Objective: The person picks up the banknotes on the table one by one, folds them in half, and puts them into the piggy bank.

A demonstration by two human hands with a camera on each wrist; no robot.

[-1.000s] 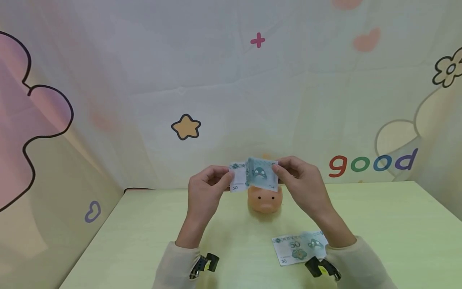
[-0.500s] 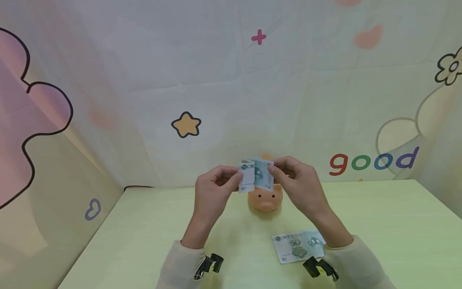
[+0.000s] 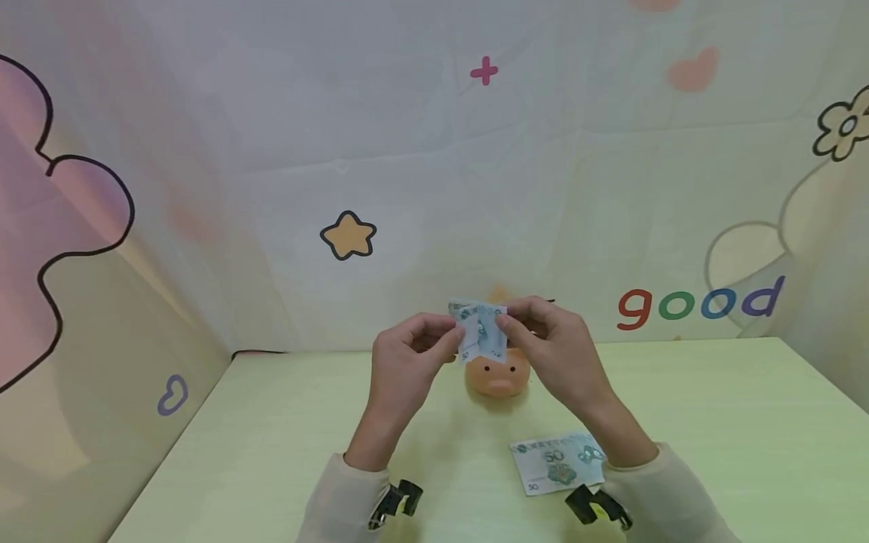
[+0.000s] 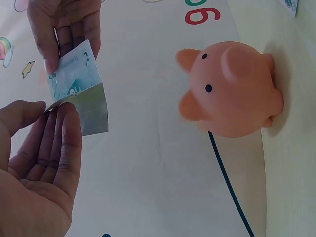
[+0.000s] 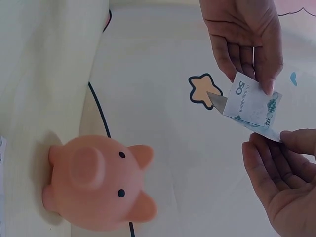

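In the head view my left hand (image 3: 407,369) pinches one end of a banknote (image 3: 480,332) between thumb and fingers. The opposite end is pinched by my right hand (image 3: 563,351). This green-and-white note, marked 50, is creased and partly folded over itself, held up in the air. Its folded sections overlap in the right wrist view, where the white end of the banknote (image 5: 254,101) lies over the rest. A sharp fold crosses the banknote (image 4: 76,74) in the left wrist view. Behind and below the hands stands an orange piggy bank (image 3: 498,377), its top partly hidden by the note.
A second 50 banknote (image 3: 558,466) lies flat on the pale green table (image 3: 271,452), its right end hidden by my right forearm. A printed cloth (image 3: 421,188) hangs behind the table. Both wrists carry small black devices.
Both hands have come closer together. The banknote, earlier stretched wider with its crease showing, is now folded narrower. The piggy bank and the second banknote stay in place.
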